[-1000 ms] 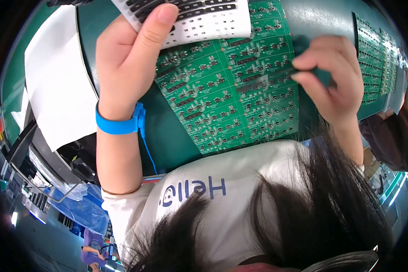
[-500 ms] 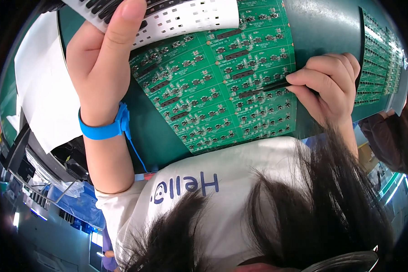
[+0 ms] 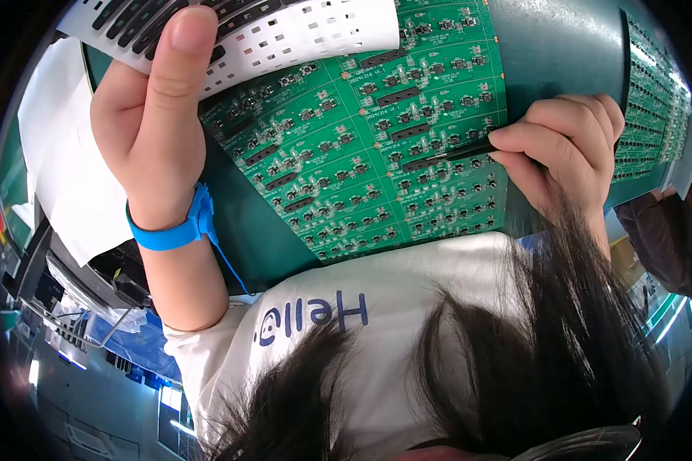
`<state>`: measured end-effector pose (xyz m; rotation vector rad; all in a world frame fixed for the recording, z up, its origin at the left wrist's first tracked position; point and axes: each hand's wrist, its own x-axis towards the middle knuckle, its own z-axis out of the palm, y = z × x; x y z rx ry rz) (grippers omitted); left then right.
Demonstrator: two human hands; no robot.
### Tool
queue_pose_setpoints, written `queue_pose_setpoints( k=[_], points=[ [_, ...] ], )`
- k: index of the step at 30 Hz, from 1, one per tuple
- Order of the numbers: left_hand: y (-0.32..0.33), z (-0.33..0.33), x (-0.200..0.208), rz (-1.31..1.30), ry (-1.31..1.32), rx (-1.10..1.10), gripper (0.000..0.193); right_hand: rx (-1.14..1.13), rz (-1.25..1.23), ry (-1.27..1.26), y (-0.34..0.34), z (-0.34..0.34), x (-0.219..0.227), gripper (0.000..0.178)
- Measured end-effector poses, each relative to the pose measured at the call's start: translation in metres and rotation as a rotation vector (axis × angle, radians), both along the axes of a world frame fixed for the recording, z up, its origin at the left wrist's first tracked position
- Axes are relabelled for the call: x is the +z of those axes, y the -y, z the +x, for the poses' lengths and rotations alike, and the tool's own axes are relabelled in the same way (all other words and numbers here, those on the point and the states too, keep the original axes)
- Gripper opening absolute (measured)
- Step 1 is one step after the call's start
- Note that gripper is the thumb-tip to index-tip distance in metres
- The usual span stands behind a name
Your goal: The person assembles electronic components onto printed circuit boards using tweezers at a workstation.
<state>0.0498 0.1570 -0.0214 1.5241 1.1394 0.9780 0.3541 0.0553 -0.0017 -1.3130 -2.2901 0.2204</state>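
Note:
A large green circuit board panel [image 3: 396, 196], crowded with small black and metal components, lies in front of me. My left hand [image 3: 154, 131] grips a curved white backing sheet [image 3: 307, 32] with the thumb on top. Rows of dark elongated pads and small cut-out holes cover this sheet, which overhangs the panel's far left part. In my right hand [image 3: 561, 146], black tweezers [image 3: 469, 150] are pinched between thumb and fingers. Their tips meet a black strip [image 3: 417, 164] on the panel. Similar dark strips sit on several other sections of it.
Under the panel is a dark green work surface [image 3: 542, 61]. Another group of green boards [image 3: 642, 100] stands at the far right, with a person's dark sleeve [image 3: 661, 238] nearby. White paper [image 3: 61, 161] lies at left. A blue wrist strap [image 3: 169, 234] with a cord circles my left wrist.
My left hand and the backing sheet have shifted a little left and nearer. The tweezers remain at the same black strip, and my right hand has hardly moved.

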Motion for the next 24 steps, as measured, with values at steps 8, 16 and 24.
queue_pose_setpoints(
  k=[8, 16, 24],
  points=[
    [0.001, -0.004, -0.001, -0.016, -0.008, 0.007, 0.026, 0.017, 0.000, -0.005, -0.001, -0.001, 0.000, 0.021],
    [-0.002, -0.011, -0.003, -0.014, -0.024, -0.032, 0.026, 0.040, -0.017, 0.028, 0.003, 0.001, 0.002, 0.026],
    [0.000, -0.007, -0.003, 0.005, -0.023, 0.009, 0.024, 0.026, -0.034, 0.035, 0.004, 0.001, 0.003, 0.026]
  ],
)
